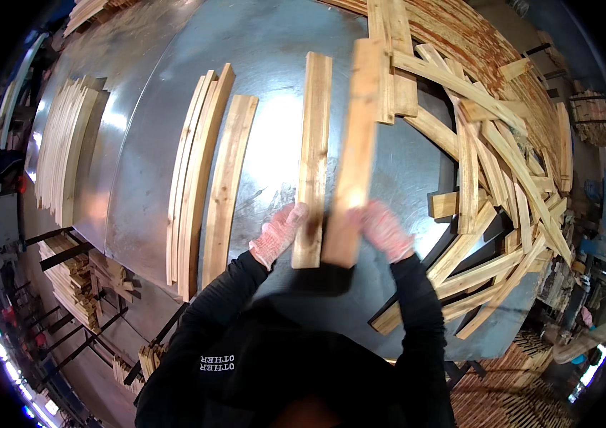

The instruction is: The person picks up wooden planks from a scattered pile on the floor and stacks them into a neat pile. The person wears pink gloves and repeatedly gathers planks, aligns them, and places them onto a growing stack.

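My left hand (279,234), in a pinkish knit glove, is closed on the left edge of a wooden board (314,128) near its lower end. That board lies lengthwise on the metal table (274,164). Just to its right, my right hand (384,230), gloved alike, grips a second wooden board (357,143) by its right edge. This second board is slightly blurred and appears raised, with a dark shadow below its near end. A narrow gap separates the two boards. Left of my left hand lies a single board (230,178).
Farther left are a few boards side by side (201,185) and a neat stack of boards (67,150). A jumbled pile of boards (488,157) covers the table's right side. Boards stand on racks (71,282) below the left edge.
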The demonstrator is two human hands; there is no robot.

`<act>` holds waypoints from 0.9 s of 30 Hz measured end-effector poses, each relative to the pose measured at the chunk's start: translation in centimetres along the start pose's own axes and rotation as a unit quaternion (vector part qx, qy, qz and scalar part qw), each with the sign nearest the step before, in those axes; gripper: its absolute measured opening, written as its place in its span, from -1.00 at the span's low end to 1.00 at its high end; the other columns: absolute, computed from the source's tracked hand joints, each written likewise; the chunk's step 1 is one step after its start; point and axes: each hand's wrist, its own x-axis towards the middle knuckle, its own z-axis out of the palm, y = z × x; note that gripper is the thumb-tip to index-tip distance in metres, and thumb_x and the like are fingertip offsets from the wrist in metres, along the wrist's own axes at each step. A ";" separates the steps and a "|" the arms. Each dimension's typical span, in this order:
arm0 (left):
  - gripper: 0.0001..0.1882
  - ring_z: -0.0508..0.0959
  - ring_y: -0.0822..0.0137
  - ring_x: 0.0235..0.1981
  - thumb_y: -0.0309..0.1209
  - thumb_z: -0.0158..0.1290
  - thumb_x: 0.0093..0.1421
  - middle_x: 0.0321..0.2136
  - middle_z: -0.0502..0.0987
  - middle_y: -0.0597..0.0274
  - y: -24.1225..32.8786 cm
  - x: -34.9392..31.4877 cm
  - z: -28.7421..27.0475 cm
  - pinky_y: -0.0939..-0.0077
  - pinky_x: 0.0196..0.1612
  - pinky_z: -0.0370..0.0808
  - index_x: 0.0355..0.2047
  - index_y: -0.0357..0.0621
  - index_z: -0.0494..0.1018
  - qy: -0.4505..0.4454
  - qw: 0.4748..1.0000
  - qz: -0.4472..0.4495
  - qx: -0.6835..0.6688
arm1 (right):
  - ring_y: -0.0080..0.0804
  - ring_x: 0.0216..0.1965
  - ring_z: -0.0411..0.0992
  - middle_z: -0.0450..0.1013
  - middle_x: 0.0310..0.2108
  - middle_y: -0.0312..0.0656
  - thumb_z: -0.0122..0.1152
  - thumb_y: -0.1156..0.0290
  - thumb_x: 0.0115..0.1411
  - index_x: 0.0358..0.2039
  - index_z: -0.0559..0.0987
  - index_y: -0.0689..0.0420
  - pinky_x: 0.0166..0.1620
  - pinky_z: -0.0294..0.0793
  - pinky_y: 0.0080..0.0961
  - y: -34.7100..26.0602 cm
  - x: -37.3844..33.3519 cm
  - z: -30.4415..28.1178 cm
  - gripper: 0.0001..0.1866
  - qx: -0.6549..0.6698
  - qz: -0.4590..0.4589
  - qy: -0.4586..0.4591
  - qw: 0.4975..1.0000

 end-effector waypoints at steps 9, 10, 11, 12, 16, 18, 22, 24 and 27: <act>-0.62 0.54 0.49 -0.12 -0.40 0.10 0.31 -0.13 0.59 0.30 4.0 -1.3 2.5 0.53 -0.01 0.49 0.12 -0.23 0.46 -0.007 0.992 -0.034 -0.120 | 0.10 0.26 0.31 0.30 0.30 0.06 0.29 -0.13 0.15 0.36 0.28 0.05 0.31 0.24 -0.07 11.7 16.2 -17.2 -0.12 -0.207 0.075 0.367 0.904; -0.55 0.57 0.41 -0.09 -0.32 0.17 0.27 -0.13 0.62 0.22 5.3 -1.7 2.4 0.44 0.02 0.50 0.12 -0.25 0.45 0.026 0.995 -0.006 -0.095 | 0.08 0.30 0.26 0.28 0.32 0.05 0.27 -0.13 0.16 0.38 0.26 0.06 0.35 0.16 -0.04 15.9 18.5 -19.5 -0.12 -0.290 0.090 0.352 0.885; -0.55 0.58 0.38 -0.10 -0.30 0.17 0.26 -0.14 0.63 0.19 5.5 -2.0 2.1 0.42 0.01 0.51 0.11 -0.23 0.45 0.052 0.998 -0.004 -0.044 | 0.06 0.34 0.21 0.26 0.34 0.04 0.25 -0.12 0.16 0.39 0.23 0.08 0.39 0.07 -0.01 19.1 20.8 -21.2 -0.11 -0.364 0.099 0.336 0.863; -0.56 0.60 0.36 -0.10 -0.29 0.18 0.25 -0.14 0.64 0.17 5.2 -2.5 1.7 0.40 0.00 0.52 0.09 -0.22 0.46 0.094 0.996 -0.011 0.005 | 0.06 0.36 0.17 0.21 0.37 0.03 0.21 -0.15 0.18 0.41 0.20 0.07 0.41 0.02 0.01 19.4 23.0 -22.8 -0.09 -0.382 0.146 0.252 0.877; -0.48 0.63 0.16 -0.08 -0.25 0.26 0.12 -0.16 0.64 0.01 9.1 -3.0 1.3 0.30 0.02 0.51 0.07 -0.15 0.48 0.172 0.958 -0.117 0.199 | 0.02 0.46 0.03 0.09 0.44 0.09 0.05 -0.37 0.19 0.48 0.07 -0.02 0.47 -0.12 -0.14 28.8 27.9 -20.7 0.02 -0.219 0.235 0.131 0.938; -0.42 0.64 0.05 -0.10 -0.20 0.31 0.04 -0.20 0.63 -0.03 8.2 -2.6 1.6 0.27 -0.01 0.53 0.05 -0.15 0.48 0.183 0.953 -0.103 0.217 | -0.01 0.45 0.05 0.14 0.41 0.11 -0.06 -0.36 0.26 0.46 0.14 0.02 0.47 -0.09 -0.25 39.6 28.8 -19.0 -0.05 -0.201 0.219 0.064 0.953; -0.42 0.62 -0.04 -0.11 -0.20 0.28 0.07 -0.18 0.61 -0.06 7.9 -3.5 2.4 0.12 -0.03 0.53 0.07 -0.16 0.43 0.192 0.944 -0.112 0.244 | 0.05 0.34 0.22 0.26 0.32 0.18 -0.26 -0.13 0.43 0.41 0.25 -0.04 0.37 0.14 -0.27 36.2 32.5 -19.1 -0.33 -0.182 0.233 0.031 0.955; -0.44 0.63 -0.03 -0.14 -0.20 0.28 0.09 -0.20 0.62 -0.05 7.1 -2.9 3.4 0.12 -0.06 0.54 0.05 -0.16 0.44 0.215 0.933 -0.102 0.270 | 0.04 0.27 0.32 0.34 0.26 0.15 -0.26 0.04 0.48 0.40 0.27 -0.09 0.31 0.25 -0.25 34.3 30.9 -19.4 -0.45 -0.267 0.181 -0.032 0.946; -0.49 0.66 -0.01 -0.23 -0.22 0.26 0.12 -0.26 0.63 -0.03 7.8 -4.0 4.3 0.13 -0.12 0.56 0.03 -0.16 0.45 0.288 0.916 -0.109 0.258 | 0.07 0.09 0.44 0.51 0.02 0.10 -0.06 -0.07 0.40 0.12 0.51 0.11 0.17 0.39 -0.21 27.4 27.5 -16.6 -0.45 -0.188 0.005 0.020 0.982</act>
